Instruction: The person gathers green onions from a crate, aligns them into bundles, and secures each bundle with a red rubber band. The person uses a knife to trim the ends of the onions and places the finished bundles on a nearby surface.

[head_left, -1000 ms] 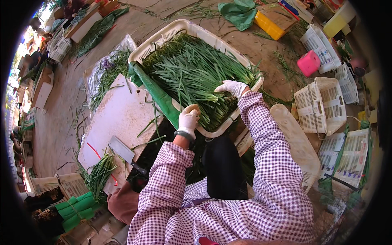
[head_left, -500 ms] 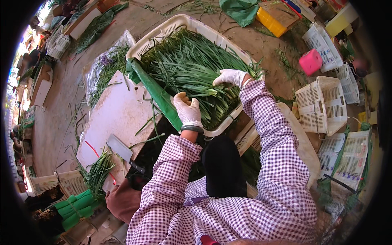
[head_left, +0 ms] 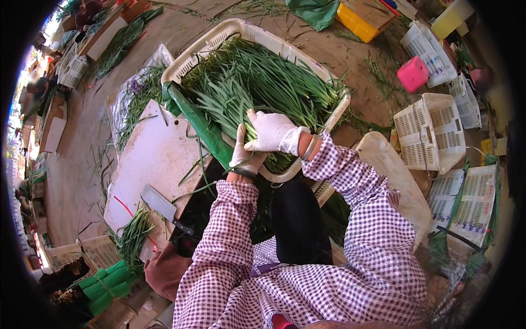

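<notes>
Head view: checked purple-and-white sleeves (head_left: 222, 230) rise from the lower edge, with a dark knee (head_left: 298, 225) between them at lower centre. At the lower left lies a green bundle of rolled material (head_left: 107, 285); above it, a small tied bunch of leaves (head_left: 134, 233) rests at the near end of a white board (head_left: 145, 164). A knife (head_left: 159, 203) lies on that board, broad blade toward the upper left, black handle past the edge.

Near the middle of the frame, both gloved hands meet at a bunch of long green leaves (head_left: 230, 107), at the near side of a white crate (head_left: 342, 112). The right hand (head_left: 274, 132) has its fingers bent and clamped on the bunch's pale stalks; the left hand (head_left: 246, 156) has its thumb raised alongside them, but its other fingers are hidden, so I cannot tell how they sit. More leaves (head_left: 285, 77) fill the crate, and green sheeting (head_left: 203, 134) drapes its left wall.

Farther off, white slatted crates (head_left: 430, 131) stand at right, a pink container (head_left: 413, 74) at upper right, and a yellow container (head_left: 357, 23) near the top.
</notes>
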A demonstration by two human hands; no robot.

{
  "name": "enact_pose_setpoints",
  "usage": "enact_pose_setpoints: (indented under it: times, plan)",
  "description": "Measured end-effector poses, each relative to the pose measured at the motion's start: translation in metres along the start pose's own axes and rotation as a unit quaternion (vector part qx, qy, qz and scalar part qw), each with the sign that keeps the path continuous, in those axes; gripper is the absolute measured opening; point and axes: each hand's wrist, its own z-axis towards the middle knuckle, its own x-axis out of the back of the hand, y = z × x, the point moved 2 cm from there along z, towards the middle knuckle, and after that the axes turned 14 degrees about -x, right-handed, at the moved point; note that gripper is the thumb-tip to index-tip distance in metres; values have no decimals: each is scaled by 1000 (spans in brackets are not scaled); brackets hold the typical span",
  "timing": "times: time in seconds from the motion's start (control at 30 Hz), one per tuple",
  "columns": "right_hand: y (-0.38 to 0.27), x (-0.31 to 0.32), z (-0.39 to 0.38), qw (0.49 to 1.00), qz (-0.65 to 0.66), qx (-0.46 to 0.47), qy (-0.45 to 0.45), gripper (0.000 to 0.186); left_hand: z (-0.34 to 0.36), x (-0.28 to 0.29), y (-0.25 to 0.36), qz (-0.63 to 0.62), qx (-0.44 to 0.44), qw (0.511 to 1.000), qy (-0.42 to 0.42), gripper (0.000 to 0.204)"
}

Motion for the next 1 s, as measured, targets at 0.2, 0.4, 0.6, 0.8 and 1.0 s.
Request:
enact_pose_setpoints:
  times: [0.2, 0.4, 0.6, 0.8, 1.0]
  plan:
    - [8, -8, -4, 990, 93, 108, -26, 74, -5, 54, 7, 1, -64, 997, 33, 40]
    - [51, 1, -8, 788, 602, 2, -129, 31, -18, 33, 5, -157, -57, 986, 10, 33]
    - [72, -100, 20, 959, 281, -14, 25, 40, -16, 34, 13, -158, -56, 986, 3, 56]
    - [44, -146, 29, 994, 81, -70, 36, 19, -30, 6, 16, -238, -18, 971, 12, 47]
    - [60, -167, 36, 990, 94, -76, 74, 18, -80, -36, 42, -222, 1, 968, -112, 73]
